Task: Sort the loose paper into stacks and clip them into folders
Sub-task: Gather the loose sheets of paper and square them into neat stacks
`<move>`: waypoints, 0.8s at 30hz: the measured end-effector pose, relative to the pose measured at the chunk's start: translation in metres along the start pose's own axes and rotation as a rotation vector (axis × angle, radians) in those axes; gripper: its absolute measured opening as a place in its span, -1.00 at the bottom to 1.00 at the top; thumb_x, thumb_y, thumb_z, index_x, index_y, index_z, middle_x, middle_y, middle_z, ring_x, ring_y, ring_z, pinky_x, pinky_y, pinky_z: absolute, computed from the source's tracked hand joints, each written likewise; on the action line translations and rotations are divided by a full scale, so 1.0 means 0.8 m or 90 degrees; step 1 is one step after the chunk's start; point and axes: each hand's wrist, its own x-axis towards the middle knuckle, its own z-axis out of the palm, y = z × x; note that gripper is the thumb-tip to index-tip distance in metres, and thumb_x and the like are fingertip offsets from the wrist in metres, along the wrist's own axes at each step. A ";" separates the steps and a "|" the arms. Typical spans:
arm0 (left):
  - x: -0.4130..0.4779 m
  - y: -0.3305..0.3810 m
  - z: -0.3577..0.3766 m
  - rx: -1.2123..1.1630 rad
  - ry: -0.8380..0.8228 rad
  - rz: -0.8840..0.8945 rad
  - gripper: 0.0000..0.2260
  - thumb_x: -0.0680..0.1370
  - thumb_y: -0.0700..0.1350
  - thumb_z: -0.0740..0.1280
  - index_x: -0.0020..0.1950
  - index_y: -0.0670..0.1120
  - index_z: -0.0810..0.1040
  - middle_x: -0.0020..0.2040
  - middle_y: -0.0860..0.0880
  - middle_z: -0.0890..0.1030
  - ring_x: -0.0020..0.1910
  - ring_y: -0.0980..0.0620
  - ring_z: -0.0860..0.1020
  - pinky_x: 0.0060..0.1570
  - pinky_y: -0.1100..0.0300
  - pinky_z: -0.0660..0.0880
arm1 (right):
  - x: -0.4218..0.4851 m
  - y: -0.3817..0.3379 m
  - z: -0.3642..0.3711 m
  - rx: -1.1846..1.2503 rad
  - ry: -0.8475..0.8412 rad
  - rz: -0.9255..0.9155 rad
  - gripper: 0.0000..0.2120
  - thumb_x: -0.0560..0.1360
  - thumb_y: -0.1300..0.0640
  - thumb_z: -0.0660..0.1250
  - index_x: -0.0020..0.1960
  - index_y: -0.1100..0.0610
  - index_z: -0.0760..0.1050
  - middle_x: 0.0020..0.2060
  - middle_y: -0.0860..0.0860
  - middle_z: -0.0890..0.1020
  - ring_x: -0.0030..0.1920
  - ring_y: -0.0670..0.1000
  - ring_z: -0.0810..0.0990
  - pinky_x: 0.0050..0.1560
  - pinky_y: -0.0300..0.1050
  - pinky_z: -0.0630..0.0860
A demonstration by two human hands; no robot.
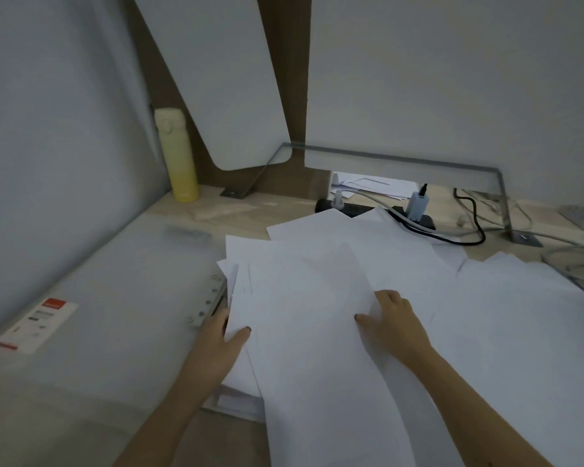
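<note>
The left hand [221, 337] grips the left edge of the top sheets of paper [304, 298], thumb on top, fingers hidden beneath. The right hand [397, 326] curls onto their right edge. More paper spreads loosely beyond and right of both hands; an open folder [115, 298] lies just left of the left hand.

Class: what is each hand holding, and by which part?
Both hold the sheaf of white paper: the left hand pinches its left edge, thumb on top; the right hand grips its right edge.
</note>
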 end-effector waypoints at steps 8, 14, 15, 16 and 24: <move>0.002 0.019 0.013 -0.105 0.028 0.013 -0.69 0.54 -0.24 0.30 0.20 0.05 0.38 -0.01 0.17 0.52 -0.04 0.24 0.50 -0.09 0.32 0.44 | -0.002 0.027 -0.022 -0.092 0.004 0.025 -0.39 0.41 -0.21 0.32 0.33 0.10 0.32 0.24 0.07 0.39 0.27 0.08 0.33 0.21 -0.11 0.33; -0.008 0.028 0.001 -0.207 0.072 0.038 -0.54 0.55 -0.29 0.25 0.44 -0.10 0.27 0.26 -0.01 0.48 0.20 0.06 0.46 0.00 0.34 0.38 | -0.008 0.030 -0.020 -0.106 0.034 0.049 -0.38 0.40 -0.26 0.30 0.31 0.09 0.32 0.21 0.08 0.44 0.23 0.10 0.37 0.19 -0.12 0.33; -0.011 0.026 0.001 -0.214 0.070 0.037 -0.53 0.55 -0.28 0.26 0.44 -0.10 0.28 0.26 -0.03 0.49 0.24 0.02 0.46 0.06 0.29 0.38 | -0.009 0.029 -0.019 -0.104 0.040 0.050 -0.38 0.40 -0.25 0.30 0.31 0.09 0.32 0.21 0.09 0.44 0.23 0.10 0.36 0.19 -0.11 0.33; -0.017 0.027 0.001 -0.213 0.061 0.039 -0.54 0.55 -0.28 0.27 0.44 -0.10 0.30 0.25 -0.02 0.50 0.27 0.00 0.45 0.12 0.22 0.38 | -0.010 0.029 -0.019 -0.101 0.045 0.053 -0.39 0.41 -0.25 0.30 0.32 0.08 0.32 0.21 0.09 0.43 0.24 0.11 0.36 0.20 -0.11 0.32; -0.076 0.017 0.021 -0.327 -0.025 -0.054 -0.58 0.20 0.07 0.56 -0.02 0.05 0.55 -0.19 0.12 0.70 -0.16 0.12 0.65 -0.12 0.21 0.61 | -0.030 0.025 -0.003 -0.038 0.115 0.057 -0.59 0.49 -0.06 0.26 0.28 0.07 0.40 0.18 0.06 0.41 0.22 0.08 0.33 0.20 -0.13 0.30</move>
